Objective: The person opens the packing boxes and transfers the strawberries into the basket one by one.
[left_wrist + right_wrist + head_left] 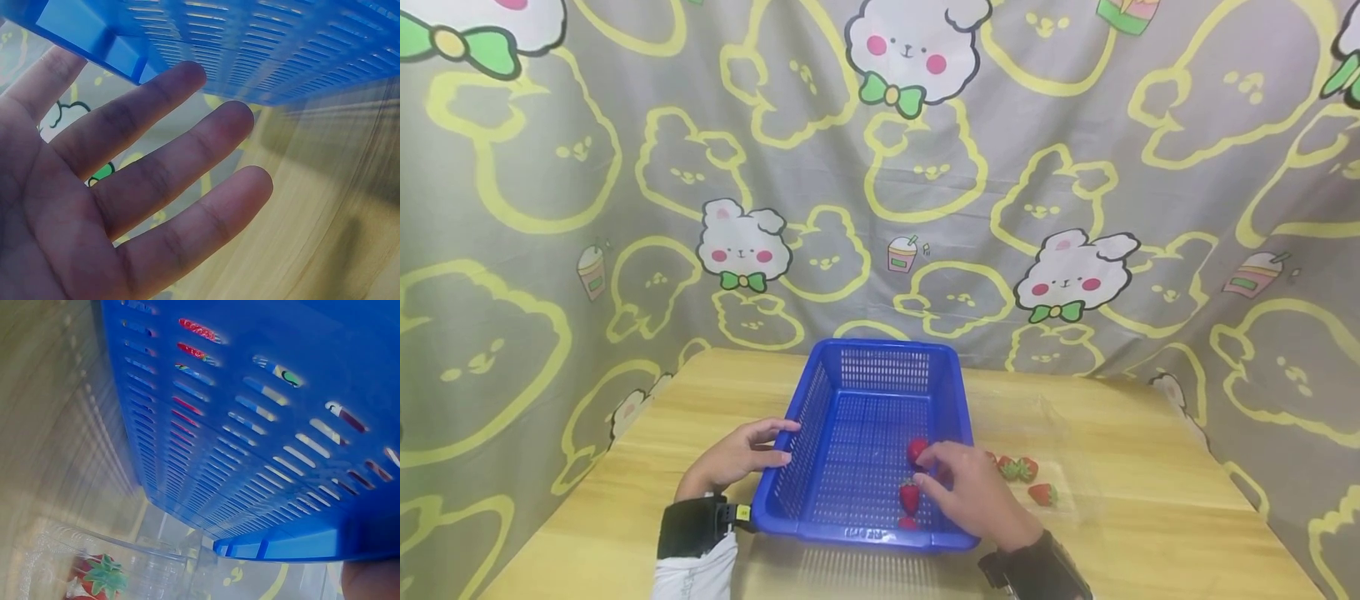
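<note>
1. Strawberries [909, 497] lie in the lower right of my blue basket [820, 532], lower centre of the frame; the topmost touches or nearly touches my right fingertips.
2. My right hand [973, 492] reaches over the basket's right rim, fingers bent; I cannot tell whether they grip a berry. I judge it best to release low and softly, since such fruit likely bruises.
3. My left hand [741, 456] is at the left rim, fingers loosely spread, gripping nothing; a light touch there should steady the basket.
4. Right of it, a clear container [156, 569] holds more strawberries; best lifted singly.
5. Beneath is the wooden counter [1180, 500]; patterned cloth [940, 221] fills the upper frame.
</note>
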Demonstrator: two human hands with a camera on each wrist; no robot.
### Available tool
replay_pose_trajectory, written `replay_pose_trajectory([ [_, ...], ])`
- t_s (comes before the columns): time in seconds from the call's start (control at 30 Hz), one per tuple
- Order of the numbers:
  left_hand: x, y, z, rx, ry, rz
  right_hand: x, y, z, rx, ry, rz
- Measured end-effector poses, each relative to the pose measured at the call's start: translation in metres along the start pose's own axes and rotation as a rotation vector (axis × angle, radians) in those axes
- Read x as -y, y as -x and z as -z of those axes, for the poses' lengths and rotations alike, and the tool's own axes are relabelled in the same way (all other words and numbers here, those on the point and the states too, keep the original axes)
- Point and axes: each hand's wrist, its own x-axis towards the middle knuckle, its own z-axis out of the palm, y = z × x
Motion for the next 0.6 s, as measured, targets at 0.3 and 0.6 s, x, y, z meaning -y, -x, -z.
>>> replay_pose_trajectory([
  [0.3,-0.002,-0.001,0.001,-0.01,-0.011,0.008,-0.001,-0.003,0.004,-0.012,-0.032,0.014],
  [0.6,0.001,-0.002,0.001,0.002,-0.006,0.008,-0.009,-0.002,0.016,-0.055,-0.027,-0.032],
])
